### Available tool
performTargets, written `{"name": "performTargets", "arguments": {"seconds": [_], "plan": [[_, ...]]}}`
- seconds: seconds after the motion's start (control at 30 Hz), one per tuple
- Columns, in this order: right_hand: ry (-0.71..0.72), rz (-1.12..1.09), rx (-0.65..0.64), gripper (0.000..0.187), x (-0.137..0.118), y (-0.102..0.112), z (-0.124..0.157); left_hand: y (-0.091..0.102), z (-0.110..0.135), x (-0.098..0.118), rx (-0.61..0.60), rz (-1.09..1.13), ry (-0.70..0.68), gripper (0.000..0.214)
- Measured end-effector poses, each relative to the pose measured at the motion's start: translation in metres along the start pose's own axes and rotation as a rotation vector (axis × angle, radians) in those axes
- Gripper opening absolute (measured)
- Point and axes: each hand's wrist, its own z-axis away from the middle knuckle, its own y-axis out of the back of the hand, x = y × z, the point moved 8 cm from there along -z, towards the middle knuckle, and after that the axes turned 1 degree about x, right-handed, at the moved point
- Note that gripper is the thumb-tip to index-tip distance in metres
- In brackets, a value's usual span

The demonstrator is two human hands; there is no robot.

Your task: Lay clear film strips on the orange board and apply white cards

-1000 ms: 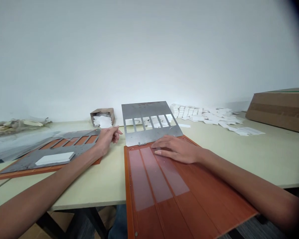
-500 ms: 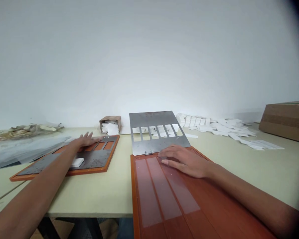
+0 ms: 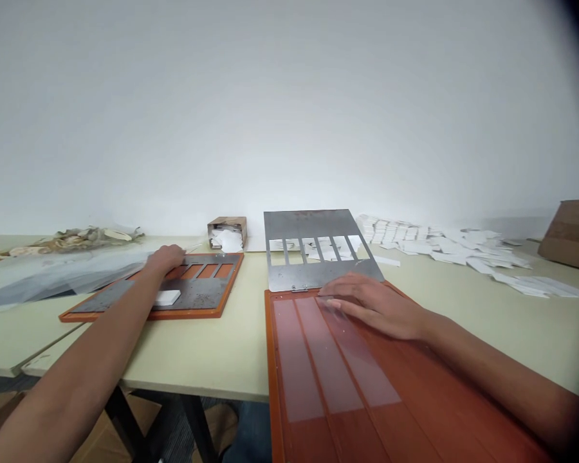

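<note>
My right hand (image 3: pixel 374 305) lies flat, fingers stretched out, at the far end of a long orange board (image 3: pixel 429 399). Three clear plastic strips (image 3: pixel 302 366) lie side by side on that board, and my fingers rest on the right one. A slotted metal plate (image 3: pixel 313 222) is hinged to the board's far edge and stands tilted back. Over the far edge of a second orange board (image 3: pixel 231 276), my left hand (image 3: pixel 168 257) has its fingers curled; what they hold, if anything, is hidden. That board carries another slotted metal plate (image 3: pixel 193 294) with a small white block (image 3: pixel 168 298) on it.
Clear plastic sheets (image 3: pixel 72 280) spread at the left, with a crumpled beige heap (image 3: pixel 87 239) behind. A small carton (image 3: pixel 241 226) holds white paper. White paper pieces (image 3: pixel 482 247) lie scattered at back right, near a brown cardboard box (image 3: pixel 572 235). The table's front edge (image 3: pixel 197 389) shows below.
My left hand's spread fingers have curled in at the left board's far edge. The view has turned slightly left. My right hand stays in place on its board.
</note>
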Motion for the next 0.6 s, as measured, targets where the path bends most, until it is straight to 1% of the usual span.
{"name": "performTargets", "arguments": {"seconds": [0.07,0.1,0.17,0.23,0.3,0.37,0.4,0.47,0.5,0.57,0.6], "plan": [[0.0,-0.007,-0.005,0.044,0.0,0.0,0.0,0.007,0.009,-0.012,0.039,-0.054,0.108,0.049],[0.001,-0.011,-0.009,0.045,0.0,0.0,0.0,0.011,0.014,-0.013,0.068,-0.075,0.131,0.057],[-0.001,-0.017,-0.023,0.045,0.001,0.0,0.0,0.02,0.021,-0.004,0.128,-0.113,0.123,0.074],[-0.008,-0.024,-0.027,0.045,0.002,0.0,0.0,0.03,0.025,0.019,0.18,-0.145,0.057,0.083],[-0.014,-0.031,-0.017,0.044,0.003,0.001,0.001,0.038,0.024,0.052,0.201,-0.167,-0.053,0.077],[-0.002,-0.038,-0.009,0.042,0.002,0.0,0.001,0.037,0.021,0.093,0.168,-0.173,-0.202,0.058],[0.007,-0.039,-0.01,0.041,0.002,-0.001,0.001,0.033,0.02,0.116,0.134,-0.171,-0.285,0.049],[0.017,-0.033,-0.016,0.039,0.004,-0.004,0.001,0.018,0.019,0.161,0.055,-0.167,-0.452,0.036],[0.014,-0.026,-0.017,0.039,0.005,-0.006,0.0,0.009,0.02,0.182,0.027,-0.166,-0.525,0.035],[0.005,-0.011,-0.012,0.04,0.009,-0.01,0.0,-0.012,0.022,0.217,-0.008,-0.168,-0.63,0.036],[0.009,-0.007,-0.008,0.04,0.01,-0.011,0.0,-0.023,0.023,0.23,-0.02,-0.171,-0.662,0.037]]}}
